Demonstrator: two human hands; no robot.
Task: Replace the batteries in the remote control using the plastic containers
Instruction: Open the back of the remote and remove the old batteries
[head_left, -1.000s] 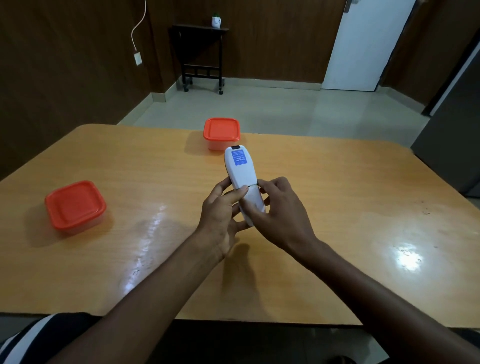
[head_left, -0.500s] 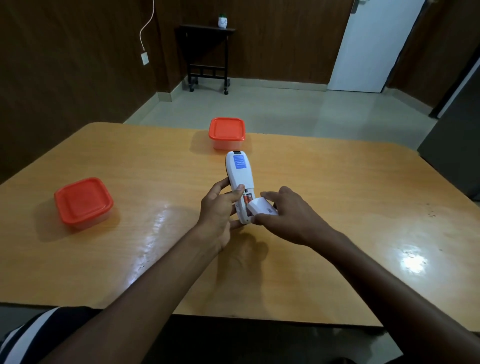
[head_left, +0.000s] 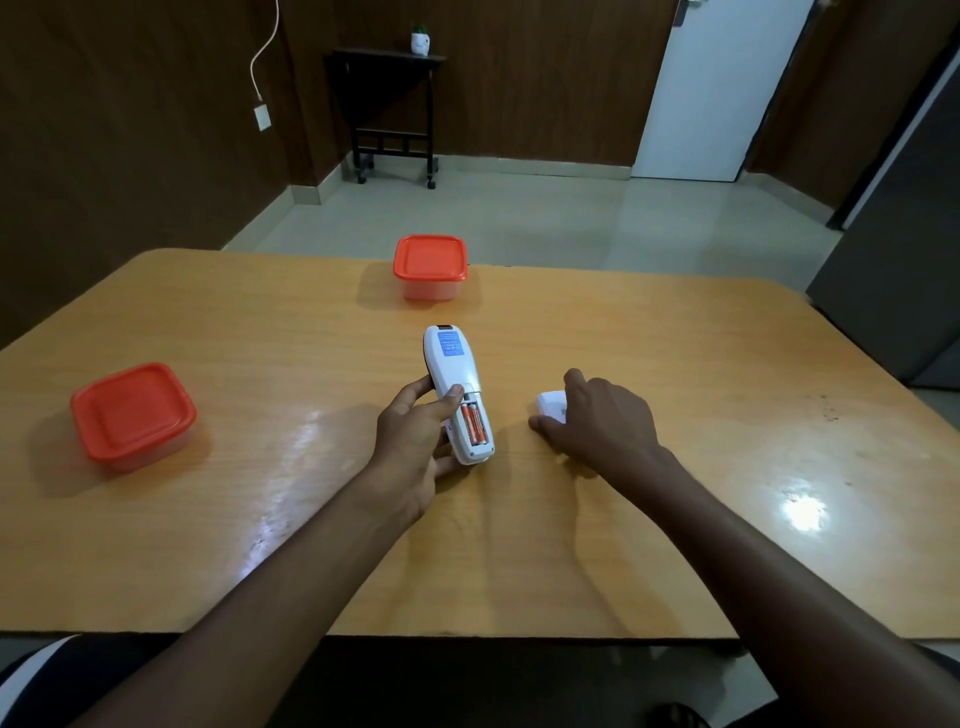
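A wide wooden bench (head_left: 675, 364) is filling most of the head view, its glossy top catching a glare spot on the right. Beyond it, a pale floor (head_left: 519, 218) is stretching to dark walls, with a white door (head_left: 722, 88) at the back right and a dark side table (head_left: 389, 104) on castors carrying a small white pot (head_left: 420, 41).

Two tubs with orange lids are sitting closed on the bench: the left tub (head_left: 134, 413) near the left edge, well apart from both hands, and the far tub (head_left: 430, 265) at the far edge, straight beyond the remote.

The left hand (head_left: 415, 441) is gripping the remote (head_left: 457, 389) from its left side, thumb lying on its back, holding it back-up and tilted, its lower end near the bench. The battery bay is lying open, and two orange batteries (head_left: 475, 423) are sitting side by side in it. A blue label (head_left: 451, 344) is showing on the remote's upper back.

The right hand (head_left: 597, 421) is resting low on the bench just right of the remote, apart from it, its fingers curling over the white cover (head_left: 550, 405) and partly hiding it. Whether the cover is touching the bench I cannot tell. Nothing is lying between the hands and the tubs.
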